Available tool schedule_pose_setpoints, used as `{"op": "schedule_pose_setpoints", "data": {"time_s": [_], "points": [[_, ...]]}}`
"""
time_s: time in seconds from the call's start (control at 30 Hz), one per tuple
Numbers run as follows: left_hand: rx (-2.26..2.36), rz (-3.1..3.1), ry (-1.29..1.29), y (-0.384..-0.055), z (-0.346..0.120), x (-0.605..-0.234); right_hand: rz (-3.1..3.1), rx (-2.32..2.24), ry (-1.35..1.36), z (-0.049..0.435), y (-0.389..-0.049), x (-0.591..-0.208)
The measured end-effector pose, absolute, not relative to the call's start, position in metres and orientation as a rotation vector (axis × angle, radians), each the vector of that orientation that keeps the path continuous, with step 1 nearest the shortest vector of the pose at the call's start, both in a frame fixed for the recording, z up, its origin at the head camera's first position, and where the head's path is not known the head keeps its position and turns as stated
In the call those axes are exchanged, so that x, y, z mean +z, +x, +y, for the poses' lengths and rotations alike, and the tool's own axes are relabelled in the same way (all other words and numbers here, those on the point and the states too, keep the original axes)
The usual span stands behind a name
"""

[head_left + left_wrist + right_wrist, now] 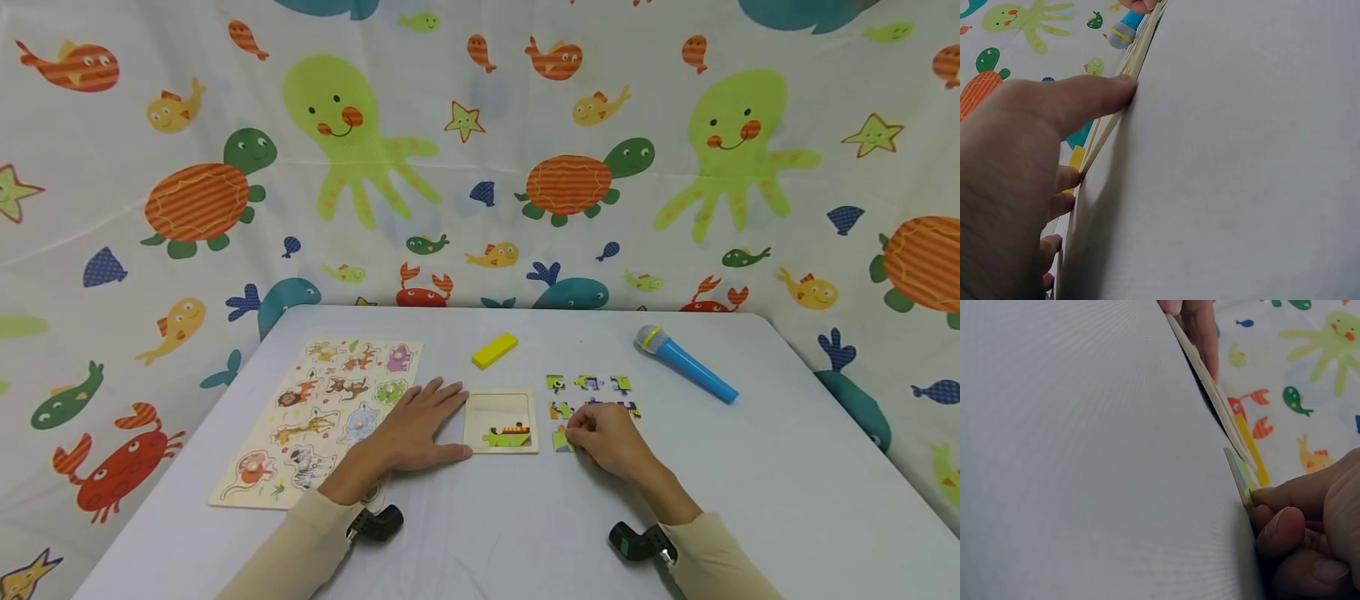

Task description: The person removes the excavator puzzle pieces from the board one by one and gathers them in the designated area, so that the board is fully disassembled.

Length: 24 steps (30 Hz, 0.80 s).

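My left hand (423,429) lies spread with straight fingers beside the small wooden puzzle frame (534,421); its thumb touches the frame's near left corner. A few joined jigsaw pieces (506,436), showing green and a train-like picture, lie along the bottom of the frame. To the right, my right hand (611,437) pinches the edge of a green jigsaw piece (560,439) between thumb and fingers. In the right wrist view that piece (1241,472) lies low at the tabletop, near the frame. Loose jigsaw pieces (588,382) form rows just beyond the right hand, which partly covers one row.
A large wooden animal puzzle board (255,433) lies at left, partly under the left forearm. A yellow block (495,350) sits behind the frame, and a blue toy microphone (693,369) at back right. A sea-animal cloth (465,167) hangs behind the white table (810,467).
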<state>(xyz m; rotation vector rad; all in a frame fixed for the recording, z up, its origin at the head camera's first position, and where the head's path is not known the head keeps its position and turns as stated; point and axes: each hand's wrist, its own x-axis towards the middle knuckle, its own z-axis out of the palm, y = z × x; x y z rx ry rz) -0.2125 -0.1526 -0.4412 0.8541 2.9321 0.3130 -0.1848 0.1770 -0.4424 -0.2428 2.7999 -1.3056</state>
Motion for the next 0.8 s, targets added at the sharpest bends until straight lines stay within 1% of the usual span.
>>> {"op": "schedule_pose_setpoints", "data": {"time_s": [0.8], "points": [[0.309, 2.936, 0.866, -0.2129, -0.1531, -0.4419, 2.802, -1.304, -0.213, 0.1797, -0.1868, -0.4438]]}}
